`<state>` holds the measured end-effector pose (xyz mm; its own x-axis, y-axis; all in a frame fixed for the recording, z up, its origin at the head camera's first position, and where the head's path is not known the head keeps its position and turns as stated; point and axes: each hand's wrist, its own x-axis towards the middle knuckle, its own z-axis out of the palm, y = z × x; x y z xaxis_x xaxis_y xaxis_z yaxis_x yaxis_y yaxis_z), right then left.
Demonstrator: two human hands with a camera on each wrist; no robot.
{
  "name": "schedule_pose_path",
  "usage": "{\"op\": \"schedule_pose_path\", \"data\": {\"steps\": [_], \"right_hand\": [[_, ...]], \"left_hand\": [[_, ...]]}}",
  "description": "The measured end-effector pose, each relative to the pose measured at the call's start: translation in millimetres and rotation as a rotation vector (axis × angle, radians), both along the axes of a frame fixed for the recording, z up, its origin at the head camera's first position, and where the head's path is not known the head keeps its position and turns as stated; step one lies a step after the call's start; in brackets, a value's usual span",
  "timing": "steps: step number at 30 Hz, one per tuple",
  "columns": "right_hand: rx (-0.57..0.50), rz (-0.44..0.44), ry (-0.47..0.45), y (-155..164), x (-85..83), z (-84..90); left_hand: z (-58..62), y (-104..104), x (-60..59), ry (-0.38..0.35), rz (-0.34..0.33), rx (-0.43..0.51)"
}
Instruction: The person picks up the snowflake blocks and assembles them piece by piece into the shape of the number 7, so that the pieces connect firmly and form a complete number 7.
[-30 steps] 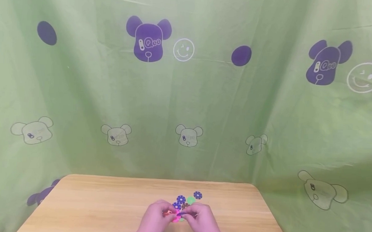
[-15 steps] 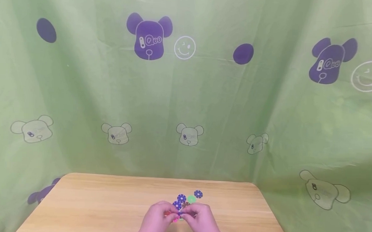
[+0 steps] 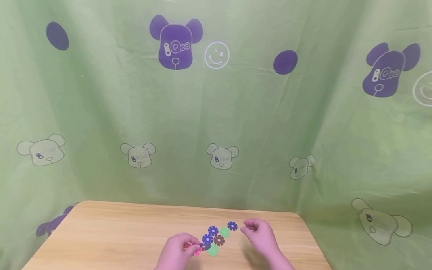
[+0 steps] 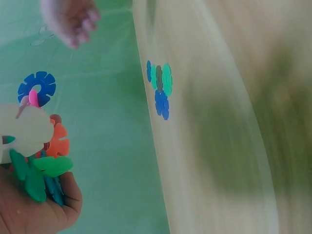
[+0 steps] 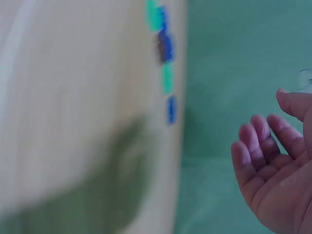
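Left hand grips a cluster of joined snowflake discs just above the table; right hand, fingers loosely apart and holding nothing, hovers just right of loose discs lying mid-table.

Even, soft light — wrist views motion-blurred.
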<state>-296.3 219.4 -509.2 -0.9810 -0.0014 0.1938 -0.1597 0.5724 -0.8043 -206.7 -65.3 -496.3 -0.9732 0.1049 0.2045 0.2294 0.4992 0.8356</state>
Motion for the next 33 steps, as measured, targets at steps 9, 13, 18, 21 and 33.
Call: {"op": "schedule_pose_path", "data": {"steps": [9, 13, 18, 21, 33], "right_hand": [[0.088, -0.052, -0.103, 15.4, -9.9, -57.2], [0.135, -0.052, -0.108, 16.5, -11.7, -69.9], [0.182, -0.050, -0.075, 12.7, -13.9, -75.1], [0.230, -0.035, -0.047, 5.8, -15.6, -76.1], [0.346, -0.024, -0.068, -22.9, -32.7, -79.8]], "left_hand": [[-4.7, -2.7, 2.3, -0.012, -0.023, 0.016], [-6.1, -3.5, 3.0, -0.009, -0.026, 0.032], [-6.4, -3.4, 4.0, -0.010, -0.025, 0.040], [-6.0, -3.3, 4.5, -0.015, -0.014, 0.034], [-9.3, -2.5, 4.5, -0.049, -0.007, 0.039]]}}
